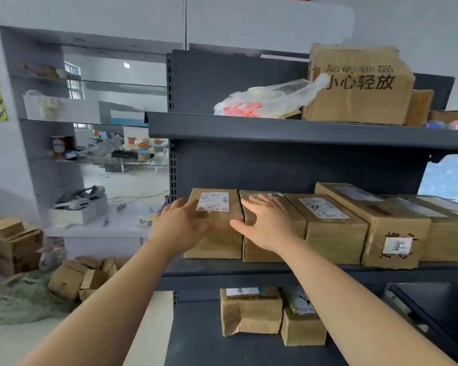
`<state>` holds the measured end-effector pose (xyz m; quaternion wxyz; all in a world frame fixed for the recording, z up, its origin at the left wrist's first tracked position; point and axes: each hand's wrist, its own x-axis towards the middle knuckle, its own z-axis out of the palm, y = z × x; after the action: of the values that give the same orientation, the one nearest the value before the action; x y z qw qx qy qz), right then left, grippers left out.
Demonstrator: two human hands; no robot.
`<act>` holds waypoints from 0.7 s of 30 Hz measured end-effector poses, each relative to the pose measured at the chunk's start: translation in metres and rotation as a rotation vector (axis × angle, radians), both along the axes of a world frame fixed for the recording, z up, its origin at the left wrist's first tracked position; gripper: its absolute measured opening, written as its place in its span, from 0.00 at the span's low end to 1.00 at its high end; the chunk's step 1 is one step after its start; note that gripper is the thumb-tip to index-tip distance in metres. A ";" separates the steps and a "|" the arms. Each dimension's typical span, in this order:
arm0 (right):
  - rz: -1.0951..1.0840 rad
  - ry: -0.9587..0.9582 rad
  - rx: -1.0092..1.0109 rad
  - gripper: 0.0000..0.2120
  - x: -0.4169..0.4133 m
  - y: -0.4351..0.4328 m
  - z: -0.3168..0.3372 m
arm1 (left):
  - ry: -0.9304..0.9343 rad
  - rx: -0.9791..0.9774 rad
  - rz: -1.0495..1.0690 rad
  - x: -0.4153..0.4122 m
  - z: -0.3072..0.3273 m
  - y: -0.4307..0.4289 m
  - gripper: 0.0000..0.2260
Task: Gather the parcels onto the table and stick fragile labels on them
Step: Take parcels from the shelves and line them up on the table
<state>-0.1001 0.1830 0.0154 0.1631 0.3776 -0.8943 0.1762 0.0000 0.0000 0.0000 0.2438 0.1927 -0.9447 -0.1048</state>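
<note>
Several brown cardboard parcels stand in a row on the middle shelf (222, 268) of a dark grey rack. The leftmost parcel (222, 233) has a white shipping label on top. My left hand (180, 225) lies with fingers spread against its left side and front. My right hand (265, 223) rests flat, fingers apart, on the second parcel (288, 207), its thumb reaching toward the gap between the two boxes. Neither hand has closed on a box. Further parcels (331, 228) continue to the right. No table or fragile labels are in view.
Two more parcels (251, 313) sit on the lower shelf. The top shelf carries a big worn carton (360, 88) and a clear plastic bag (265, 101). To the left stands a glass-shelved cabinet (64, 154), with crumpled boxes (74, 278) on the floor. A dark bin (439, 310) sits at lower right.
</note>
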 end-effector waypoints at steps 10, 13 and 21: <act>-0.043 0.048 0.083 0.30 0.006 -0.023 -0.007 | 0.070 0.257 -0.204 -0.006 -0.016 -0.026 0.30; -0.054 0.038 0.054 0.28 0.016 -0.022 -0.006 | 0.091 0.281 -0.216 0.004 -0.016 -0.024 0.31; 0.019 0.024 0.012 0.28 0.056 -0.003 -0.007 | 0.118 0.370 -0.226 0.055 -0.013 -0.003 0.31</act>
<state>-0.0446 0.1796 0.0086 0.1699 0.3890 -0.8898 0.1677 0.0549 -0.0034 -0.0133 0.2459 0.1205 -0.9090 -0.3141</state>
